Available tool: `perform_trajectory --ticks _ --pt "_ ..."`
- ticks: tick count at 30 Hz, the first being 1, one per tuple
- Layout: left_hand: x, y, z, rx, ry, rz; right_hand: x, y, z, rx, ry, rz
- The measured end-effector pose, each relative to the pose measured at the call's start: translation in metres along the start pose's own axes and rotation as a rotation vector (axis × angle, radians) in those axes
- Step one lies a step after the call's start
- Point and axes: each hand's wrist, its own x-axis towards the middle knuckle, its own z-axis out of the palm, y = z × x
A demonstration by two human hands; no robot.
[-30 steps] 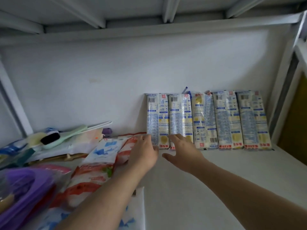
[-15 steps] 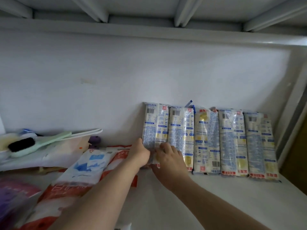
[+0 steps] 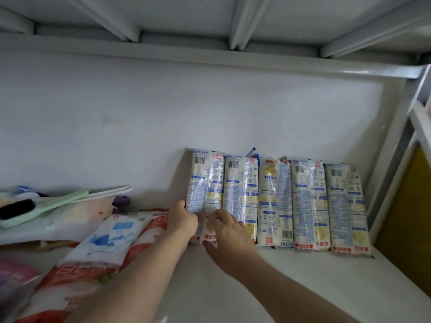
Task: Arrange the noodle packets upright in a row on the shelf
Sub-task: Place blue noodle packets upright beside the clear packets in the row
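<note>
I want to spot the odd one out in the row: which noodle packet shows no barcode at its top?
The third noodle packet from the left: its barcode sits near the bottom and yellow print is at its top, while the other four packets carry barcodes at their tops.

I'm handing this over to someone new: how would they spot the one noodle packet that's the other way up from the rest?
Find the row of packets standing against the white back wall, on the right side of the shelf. Count to the third packet from the left, clear of both hands. Its barcode sits at the bottom and its top is yellow; its neighbours carry barcodes at the top.
</note>
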Motion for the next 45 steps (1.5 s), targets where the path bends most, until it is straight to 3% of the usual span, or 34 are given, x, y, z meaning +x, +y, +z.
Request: perform_trajectory --ticks 7,14,21,24,26,30,36,39,43,45 --pt "-0.029 0.011 -0.019 -0.085 0.072 0.001 -0.020 -0.003 -0.025 0.053 -0.013 0.005" --pt "-0.055 0.026 -0.048 -0.123 0.108 0.124 -0.040 -0.010 -0.058 0.168 -0.035 0.077" --pt "-0.086 0.037 -0.052 -0.129 0.071 0.296 -0.047 0.011 -0.102 1.149 -0.092 0.589" --pt "-0.091 0.043 -0.046 -0.149 0.049 0.348 -0.053 0.023 -0.124 1.524 -0.166 0.666" --pt "-0.095 0.046 -0.040 -0.207 0.002 0.363 -0.056 0.033 -0.133 1.645 -0.207 0.665" --pt "-0.104 0.051 -0.031 -0.300 -0.108 0.411 -0.072 0.051 -0.138 1.652 -0.284 0.640" --pt "-0.103 0.047 -0.027 -0.244 -0.105 0.463 -0.089 0.049 -0.140 1.779 -0.431 0.536" --pt "-0.105 0.052 -0.029 -0.267 -0.077 0.507 -0.091 0.042 -0.136 1.716 -0.423 0.538" --pt "-0.096 0.055 -0.033 -0.078 -0.028 0.529 -0.094 0.040 -0.125 1.625 -0.387 0.476" --pt "-0.100 0.064 -0.040 -0.132 -0.042 0.414 -0.097 0.041 -0.123 1.605 -0.336 0.442"
